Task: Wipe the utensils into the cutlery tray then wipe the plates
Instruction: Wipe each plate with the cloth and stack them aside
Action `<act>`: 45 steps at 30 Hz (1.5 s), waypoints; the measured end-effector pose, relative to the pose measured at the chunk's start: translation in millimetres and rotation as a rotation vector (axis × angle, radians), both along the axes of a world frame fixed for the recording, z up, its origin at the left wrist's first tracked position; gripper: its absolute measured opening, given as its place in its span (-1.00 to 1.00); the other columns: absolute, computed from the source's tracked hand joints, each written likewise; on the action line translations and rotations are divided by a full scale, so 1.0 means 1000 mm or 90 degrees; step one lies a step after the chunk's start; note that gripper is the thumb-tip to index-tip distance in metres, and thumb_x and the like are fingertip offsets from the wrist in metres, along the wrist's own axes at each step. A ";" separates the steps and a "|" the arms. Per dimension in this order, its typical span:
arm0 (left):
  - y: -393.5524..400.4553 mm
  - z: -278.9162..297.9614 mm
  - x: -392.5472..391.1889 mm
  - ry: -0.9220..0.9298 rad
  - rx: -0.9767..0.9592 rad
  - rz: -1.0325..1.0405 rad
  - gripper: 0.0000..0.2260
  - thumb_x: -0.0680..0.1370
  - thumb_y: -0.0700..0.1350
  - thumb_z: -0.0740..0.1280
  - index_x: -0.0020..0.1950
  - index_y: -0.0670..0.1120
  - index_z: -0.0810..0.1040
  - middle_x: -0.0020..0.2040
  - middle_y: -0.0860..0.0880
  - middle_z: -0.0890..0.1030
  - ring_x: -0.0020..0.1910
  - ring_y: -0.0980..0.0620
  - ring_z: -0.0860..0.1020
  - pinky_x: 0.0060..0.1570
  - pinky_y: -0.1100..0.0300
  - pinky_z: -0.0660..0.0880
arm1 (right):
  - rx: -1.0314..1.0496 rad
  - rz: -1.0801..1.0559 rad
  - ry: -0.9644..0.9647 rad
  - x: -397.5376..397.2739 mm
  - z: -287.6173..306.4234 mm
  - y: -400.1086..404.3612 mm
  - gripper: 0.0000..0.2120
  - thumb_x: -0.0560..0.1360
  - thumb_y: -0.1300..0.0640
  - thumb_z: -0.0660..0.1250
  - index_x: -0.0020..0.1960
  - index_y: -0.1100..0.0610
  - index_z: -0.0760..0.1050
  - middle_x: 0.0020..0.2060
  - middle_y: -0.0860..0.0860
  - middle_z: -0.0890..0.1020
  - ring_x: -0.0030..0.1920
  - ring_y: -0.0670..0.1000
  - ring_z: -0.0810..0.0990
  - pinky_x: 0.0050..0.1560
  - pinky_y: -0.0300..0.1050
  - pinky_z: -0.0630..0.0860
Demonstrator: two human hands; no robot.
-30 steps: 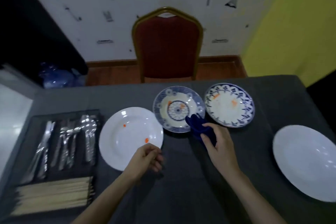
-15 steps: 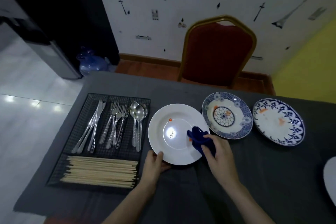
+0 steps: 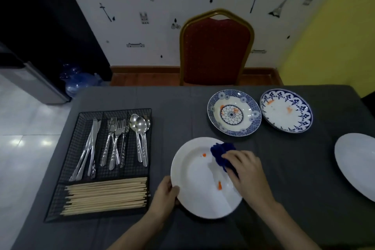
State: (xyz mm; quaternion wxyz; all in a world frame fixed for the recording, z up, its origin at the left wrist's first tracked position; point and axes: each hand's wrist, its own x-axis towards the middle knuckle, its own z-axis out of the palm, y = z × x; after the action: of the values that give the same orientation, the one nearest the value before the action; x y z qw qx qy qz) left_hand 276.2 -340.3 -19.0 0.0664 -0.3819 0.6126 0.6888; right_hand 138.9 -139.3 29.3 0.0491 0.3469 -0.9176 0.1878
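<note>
Change: since half a second ago the white plate [image 3: 194, 180] sits farther from the cutlery tray [image 3: 67, 170], with a gap of grey cloth between them, and the blue cloth [image 3: 222, 155] lies on the plate's upper right part rather than at its right rim.
Left hand: the left hand [image 3: 165, 194] grips the white plate's near left rim, fingers curled under the edge and thumb on top.
Right hand: the right hand [image 3: 246, 172] holds the bunched blue cloth, fingers closed around it, pressing it onto the plate's surface.
White plate: it lies on the bench [image 3: 178, 111], near the front edge, with two orange smears on it, one beside the cloth and one lower toward the right.
Cutlery tray: a black wire tray at the left of the bench; knives [image 3: 89, 148], forks [image 3: 114, 142] and spoons [image 3: 141, 138] lie in three upper compartments, chopsticks [image 3: 105, 195] in the long front one.
Other plates: a blue patterned plate [image 3: 234, 112] and a blue-rimmed plate [image 3: 286, 110] sit side by side at the back, both with orange smears; another white plate [image 3: 355, 164] is cut off by the right edge.
Surroundings: a red chair [image 3: 216, 48] stands behind the bench, and a blue water bottle [image 3: 81, 80] stands on the floor at the left.
</note>
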 end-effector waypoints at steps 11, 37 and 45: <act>-0.006 -0.012 0.000 -0.023 -0.002 -0.068 -0.84 0.57 -0.39 0.17 0.06 -0.20 0.47 -0.07 -0.18 0.60 -0.21 0.00 0.57 -0.33 0.19 0.56 | 0.352 0.058 0.017 0.014 -0.030 0.056 -0.31 0.41 -0.17 0.39 0.46 -0.01 0.27 0.43 0.14 0.31 0.38 0.23 0.31 0.33 0.27 0.25; -0.006 0.004 -0.001 -0.056 -0.097 -0.110 -0.89 0.58 -0.27 0.18 0.05 -0.15 0.47 -0.06 -0.13 0.59 -0.13 -0.07 0.62 -0.26 0.03 0.65 | 0.293 0.107 -0.007 0.011 -0.050 -0.028 -0.42 0.18 0.21 0.54 0.19 0.01 0.54 0.16 -0.01 0.58 -0.02 0.11 0.53 -0.08 0.02 0.47; -0.008 0.000 -0.006 -0.030 -0.048 -0.056 -0.86 0.59 -0.31 0.16 0.05 -0.20 0.49 -0.20 -0.11 0.58 -0.35 0.01 0.55 -0.42 0.11 0.56 | 0.335 0.074 -0.114 0.021 -0.019 0.019 -0.56 0.24 0.05 0.47 0.13 -0.08 0.56 0.02 -0.13 0.62 0.01 0.02 0.51 -0.05 -0.07 0.40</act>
State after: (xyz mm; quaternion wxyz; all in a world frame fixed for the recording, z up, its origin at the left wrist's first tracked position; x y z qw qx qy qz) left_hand 270.6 -348.3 -19.2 0.0968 -0.3731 0.6523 0.6526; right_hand 160.3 -120.5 10.5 -0.1348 0.3816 -0.9141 -0.0245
